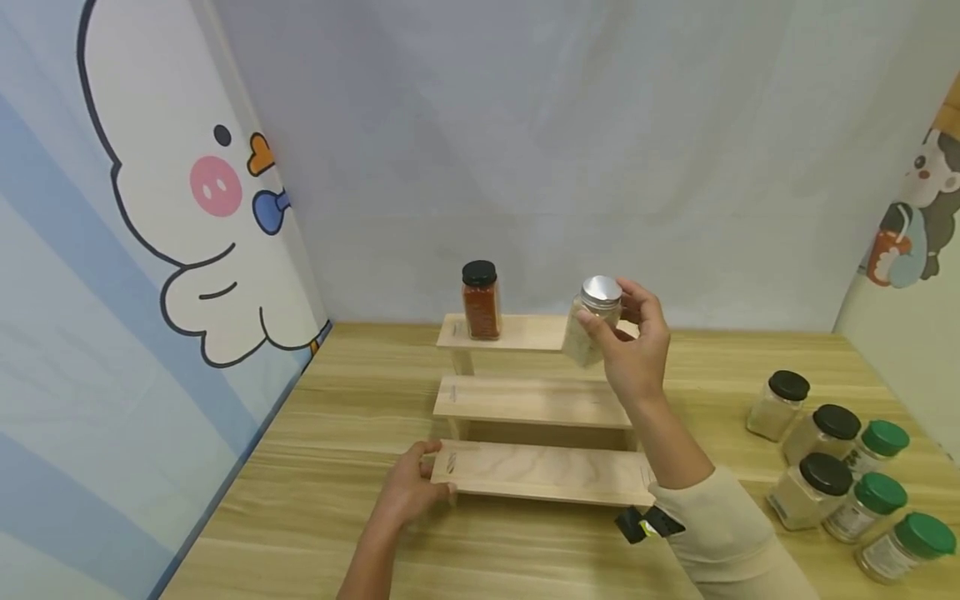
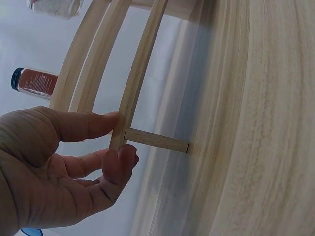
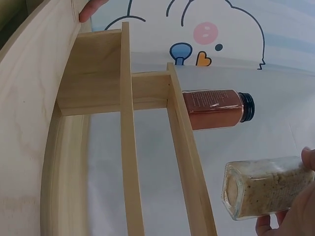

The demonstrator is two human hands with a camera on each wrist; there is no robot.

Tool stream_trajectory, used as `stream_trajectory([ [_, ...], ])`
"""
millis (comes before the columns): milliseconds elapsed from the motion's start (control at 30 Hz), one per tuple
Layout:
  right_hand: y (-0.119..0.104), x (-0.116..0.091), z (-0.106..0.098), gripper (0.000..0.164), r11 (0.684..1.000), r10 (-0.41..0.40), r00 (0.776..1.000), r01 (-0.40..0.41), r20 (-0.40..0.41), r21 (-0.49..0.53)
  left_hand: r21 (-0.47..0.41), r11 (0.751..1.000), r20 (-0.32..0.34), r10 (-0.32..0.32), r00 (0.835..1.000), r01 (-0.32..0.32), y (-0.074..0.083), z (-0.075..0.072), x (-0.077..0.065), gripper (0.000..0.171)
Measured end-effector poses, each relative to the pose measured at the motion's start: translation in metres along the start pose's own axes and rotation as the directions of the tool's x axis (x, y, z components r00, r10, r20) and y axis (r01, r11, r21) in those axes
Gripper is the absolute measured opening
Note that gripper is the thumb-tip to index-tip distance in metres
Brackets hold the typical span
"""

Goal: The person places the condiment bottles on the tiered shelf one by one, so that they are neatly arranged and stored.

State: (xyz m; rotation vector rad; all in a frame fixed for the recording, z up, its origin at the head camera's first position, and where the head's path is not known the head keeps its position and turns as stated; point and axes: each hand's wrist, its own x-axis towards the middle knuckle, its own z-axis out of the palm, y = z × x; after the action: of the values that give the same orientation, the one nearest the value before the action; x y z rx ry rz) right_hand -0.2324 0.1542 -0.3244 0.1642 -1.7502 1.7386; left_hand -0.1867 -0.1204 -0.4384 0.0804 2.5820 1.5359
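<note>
My right hand [image 1: 637, 346] grips a glass spice jar [image 1: 592, 325] with a silver lid, tilted in front of the top step of a three-tier wooden shelf [image 1: 525, 471]. Pale, speckled seasoning shows through its glass, and in the right wrist view the jar's base [image 3: 231, 191] is apart from the top board. At the lowest step's left end, my left hand [image 1: 412, 487] pinches the board's edge between thumb and fingers. A black-lidded jar of red spice [image 1: 482, 304] stands upright on the top step, toward the left.
On the table's right side stand several spice jars, some with black lids [image 1: 825, 473] and some with green lids [image 1: 881, 492]. A grey curtain [image 1: 600, 167] hangs behind the shelf. The cartoon-printed wall panel [image 1: 187, 208] borders the table on the left.
</note>
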Motion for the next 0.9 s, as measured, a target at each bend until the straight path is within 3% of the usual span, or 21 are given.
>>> stream_trajectory([
  [167, -0.004, 0.005, 0.007, 0.056, 1.0, -0.009, 1.0, 0.009, 0.012, 0.008, 0.004, 1.0, 0.003, 0.01, 1.0, -0.01, -0.001, 0.0, -0.001, 0.063],
  [567, 0.019, 0.025, 0.024, 0.057, 0.997, -0.065, 0.998, 0.065, 0.023, -0.035, -0.006, 1.0, 0.004, 0.005, 1.0, -0.005, -0.002, 0.001, 0.0, 0.064],
  [900, 0.029, 0.032, 0.045, 0.059, 0.993, -0.094, 0.995, 0.092, -0.021, -0.079, -0.004, 1.0, 0.012, -0.017, 1.0, 0.017, -0.001, 0.001, 0.0, 0.065],
])
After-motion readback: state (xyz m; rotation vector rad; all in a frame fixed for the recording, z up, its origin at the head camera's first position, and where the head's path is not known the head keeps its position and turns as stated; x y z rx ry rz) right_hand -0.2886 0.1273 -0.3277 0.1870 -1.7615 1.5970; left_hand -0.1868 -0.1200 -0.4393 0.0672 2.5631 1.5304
